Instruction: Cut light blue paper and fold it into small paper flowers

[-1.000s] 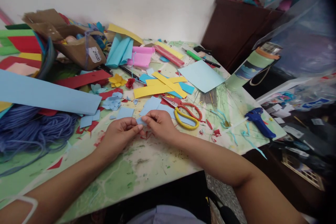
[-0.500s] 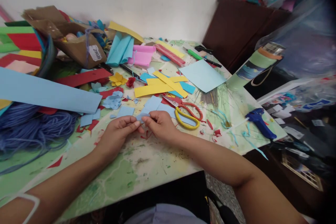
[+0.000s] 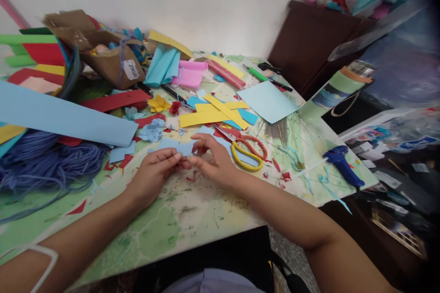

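Inventory, left to right: coiled blue cord (image 3: pixel 44 165), loose matte loops; left hand (image 3: pixel 154 171), fingers curled, pinching a narrow light-blue paper strip (image 3: pixel 178 147); right hand (image 3: pixel 215 160), half open, thumb at the strip's end, just beside red-and-yellow-handled scissors (image 3: pixel 239 158).

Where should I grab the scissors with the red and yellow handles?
Take the red and yellow handle loops from the right, past your right hand. They lie flat on the table, and the metal blades point away to the left, so your fingers stay off the sharp end.
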### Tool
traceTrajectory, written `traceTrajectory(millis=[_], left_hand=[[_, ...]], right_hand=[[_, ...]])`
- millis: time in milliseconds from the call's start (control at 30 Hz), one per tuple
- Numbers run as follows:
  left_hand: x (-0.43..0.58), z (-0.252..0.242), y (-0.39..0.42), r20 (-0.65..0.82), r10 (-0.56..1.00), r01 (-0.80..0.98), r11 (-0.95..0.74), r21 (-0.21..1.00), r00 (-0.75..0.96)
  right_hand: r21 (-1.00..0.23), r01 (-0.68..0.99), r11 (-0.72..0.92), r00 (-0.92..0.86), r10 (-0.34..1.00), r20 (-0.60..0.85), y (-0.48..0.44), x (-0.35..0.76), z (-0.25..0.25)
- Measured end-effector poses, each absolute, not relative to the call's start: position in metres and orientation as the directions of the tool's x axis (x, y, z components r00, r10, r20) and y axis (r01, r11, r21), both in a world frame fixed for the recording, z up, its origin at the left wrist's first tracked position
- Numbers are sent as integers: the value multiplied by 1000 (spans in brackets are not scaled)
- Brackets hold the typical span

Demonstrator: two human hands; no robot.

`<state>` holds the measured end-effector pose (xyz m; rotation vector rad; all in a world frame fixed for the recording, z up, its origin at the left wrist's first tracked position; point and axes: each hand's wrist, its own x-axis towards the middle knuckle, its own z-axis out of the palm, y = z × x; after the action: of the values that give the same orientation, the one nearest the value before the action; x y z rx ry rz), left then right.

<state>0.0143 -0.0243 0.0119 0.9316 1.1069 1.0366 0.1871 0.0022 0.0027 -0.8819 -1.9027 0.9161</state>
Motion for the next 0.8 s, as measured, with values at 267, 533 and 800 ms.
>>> traceTrajectory(millis=[267,533,800], left_hand=[[13,13,-25,-228,951,-135,259,956,211],[11,12,-25,-216,942,-126,254,959,258],[11,11,-26,-238,947,-65,257,964,217]], right_hand=[[-699,233,676,-477,706,523,10,186,-7],[-700,225,678,-521,690,502,17,190,-5],[-650,199,733,-560,630,538,22,193,-4]])
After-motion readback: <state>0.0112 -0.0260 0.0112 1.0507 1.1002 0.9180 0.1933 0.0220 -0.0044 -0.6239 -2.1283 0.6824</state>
